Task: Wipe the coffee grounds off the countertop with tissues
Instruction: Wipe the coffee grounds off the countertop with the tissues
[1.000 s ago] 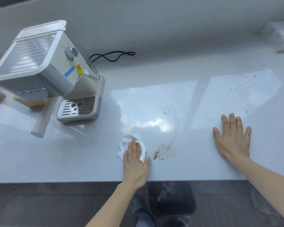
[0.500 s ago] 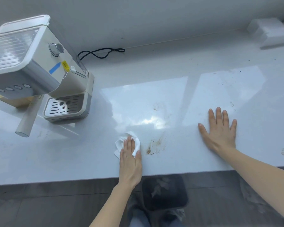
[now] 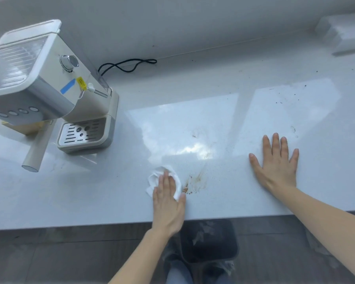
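The left hand (image 3: 168, 203) lay flat, palm down, fingers straight and close together, pressing a crumpled white tissue (image 3: 156, 177) onto the pale glossy surface (image 3: 90, 191) near its front edge. The tissue poked out beyond the fingertips and to both sides of the hand, so it was pinned under the fingers rather than pinched. Just to the right of it, almost touching the thumb side, sat a brown smear of coffee grounds (image 3: 193, 183), with fine specks trailing up and away across the shiny top. More dark specks (image 3: 289, 97) dotted the far right part of the surface, well apart from the tissue. The right hand (image 3: 277, 167) was spread wide, palm down, fingers fanned, resting bare on the surface and holding nothing, to the right of the smear. Off to the left stood a cream coffee machine (image 3: 49, 89) with its drip tray (image 3: 84, 134) facing forward and a black cord (image 3: 127, 64) looped behind it by the wall. Below the front edge, between the forearms, a dark bin (image 3: 211, 240) sat on the floor with crumpled white scraps inside. A blurry white box (image 3: 344, 35) rested at the far right corner.
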`<state>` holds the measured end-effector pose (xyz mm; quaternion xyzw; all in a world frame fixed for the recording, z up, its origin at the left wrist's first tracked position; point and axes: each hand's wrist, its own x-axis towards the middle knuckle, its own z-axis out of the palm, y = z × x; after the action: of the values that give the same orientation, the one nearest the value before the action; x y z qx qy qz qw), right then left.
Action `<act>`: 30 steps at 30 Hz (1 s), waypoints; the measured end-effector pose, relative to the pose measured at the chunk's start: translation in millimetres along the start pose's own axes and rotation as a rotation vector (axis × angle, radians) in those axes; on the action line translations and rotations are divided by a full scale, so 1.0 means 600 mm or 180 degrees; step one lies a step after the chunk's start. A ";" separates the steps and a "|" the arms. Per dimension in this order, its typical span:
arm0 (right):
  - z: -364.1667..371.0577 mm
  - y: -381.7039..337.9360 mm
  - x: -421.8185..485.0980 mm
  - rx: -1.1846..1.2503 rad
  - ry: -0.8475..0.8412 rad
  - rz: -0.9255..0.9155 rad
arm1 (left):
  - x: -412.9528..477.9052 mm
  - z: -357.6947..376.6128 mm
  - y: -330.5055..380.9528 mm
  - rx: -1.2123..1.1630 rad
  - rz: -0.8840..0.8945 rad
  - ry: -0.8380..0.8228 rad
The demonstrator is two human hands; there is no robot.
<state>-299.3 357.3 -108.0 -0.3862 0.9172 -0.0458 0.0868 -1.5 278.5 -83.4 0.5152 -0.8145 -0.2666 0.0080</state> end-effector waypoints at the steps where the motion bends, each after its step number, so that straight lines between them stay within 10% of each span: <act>1: 0.000 0.000 -0.001 -0.0008 -0.0008 0.0006 | 0.004 0.013 0.024 -0.0006 0.0031 -0.0001; 30: -0.005 -0.001 0.002 0.0070 0.0046 0.0097 | -0.030 -0.042 -0.027 -0.1830 -0.0834 0.0896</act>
<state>-300.1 356.0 -105.0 -0.3709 0.9230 -0.0573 0.0851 27.6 278.1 -64.3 0.6238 -0.6239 -0.4102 0.2309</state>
